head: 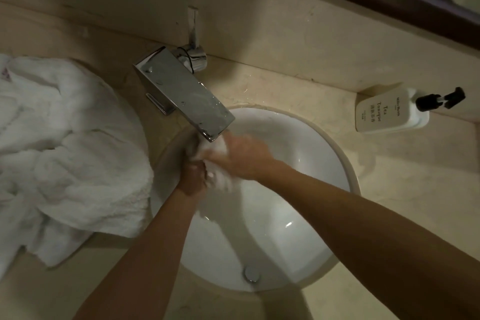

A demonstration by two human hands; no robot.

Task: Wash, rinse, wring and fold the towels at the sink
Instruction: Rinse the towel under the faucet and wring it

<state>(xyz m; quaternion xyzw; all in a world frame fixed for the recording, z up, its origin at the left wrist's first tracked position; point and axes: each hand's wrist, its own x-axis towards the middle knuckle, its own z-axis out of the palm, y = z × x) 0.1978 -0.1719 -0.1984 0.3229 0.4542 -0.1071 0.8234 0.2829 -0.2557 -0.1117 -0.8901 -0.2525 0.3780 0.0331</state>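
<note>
A small white towel (219, 176) is bunched up between both hands over the round white sink (324, 153), just under the tip of the chrome faucet spout (181, 93). My left hand (193, 175) grips its lower end with curled fingers. My right hand (242, 157) wraps over its upper part from the right. Most of the cloth is hidden by the hands and blurred. I cannot make out a water stream.
A heap of white towels (67, 153) lies on the beige counter left of the sink, hanging over its rim. A white soap pump bottle (392, 110) stands at the back right by the wall. The drain plug (251, 273) sits low in the basin.
</note>
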